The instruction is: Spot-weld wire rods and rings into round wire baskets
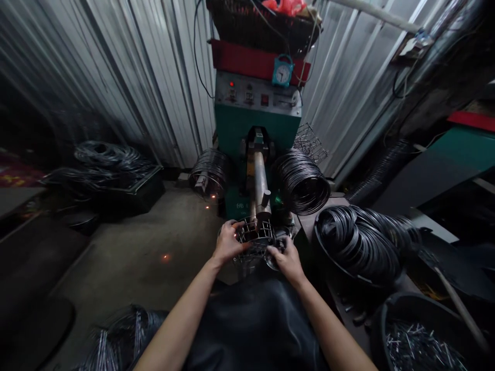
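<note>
Both hands grip a small round basket of bright welded steel wire, which sits at the tip of the grey metal arm jutting from the green welding machine. The left hand is closed on the basket's left rim, the right hand on its lower right side. Just right of them stands a black tub of dark wire rings; a blue clock sits on the machine
</note>
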Action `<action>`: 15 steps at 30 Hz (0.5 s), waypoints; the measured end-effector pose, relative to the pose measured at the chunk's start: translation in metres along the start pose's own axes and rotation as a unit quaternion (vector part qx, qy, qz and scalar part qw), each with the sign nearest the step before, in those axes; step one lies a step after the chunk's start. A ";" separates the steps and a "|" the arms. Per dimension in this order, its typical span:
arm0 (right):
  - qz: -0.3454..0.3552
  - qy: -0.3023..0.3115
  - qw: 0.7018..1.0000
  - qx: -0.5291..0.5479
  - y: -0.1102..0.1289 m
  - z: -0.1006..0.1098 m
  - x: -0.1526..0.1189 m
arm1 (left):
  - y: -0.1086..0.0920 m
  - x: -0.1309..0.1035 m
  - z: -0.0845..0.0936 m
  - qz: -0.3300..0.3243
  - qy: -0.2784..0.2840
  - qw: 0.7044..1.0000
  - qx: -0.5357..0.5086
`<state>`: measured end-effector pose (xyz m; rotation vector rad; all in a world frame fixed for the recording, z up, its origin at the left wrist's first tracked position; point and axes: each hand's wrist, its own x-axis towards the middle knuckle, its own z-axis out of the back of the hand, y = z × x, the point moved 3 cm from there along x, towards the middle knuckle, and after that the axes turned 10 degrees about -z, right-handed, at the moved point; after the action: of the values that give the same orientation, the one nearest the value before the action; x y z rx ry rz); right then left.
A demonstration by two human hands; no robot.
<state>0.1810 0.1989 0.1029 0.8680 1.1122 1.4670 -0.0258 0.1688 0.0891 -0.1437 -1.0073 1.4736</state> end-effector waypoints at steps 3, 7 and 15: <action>-0.195 0.080 0.961 0.180 -0.026 0.005 -0.016 | 0.001 0.003 0.002 0.006 -0.016 1.000 0.008; -0.307 0.110 0.895 0.305 -0.047 0.005 -0.027 | 0.010 0.011 0.003 0.055 -0.008 0.998 -0.007; -0.358 0.098 0.842 0.392 -0.065 0.017 -0.029 | 0.015 0.022 0.001 0.061 0.018 0.998 0.016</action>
<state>0.2217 0.1748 0.0473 0.6971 1.9886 0.4449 -0.0423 0.1893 0.0901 -0.2115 -0.9591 1.5926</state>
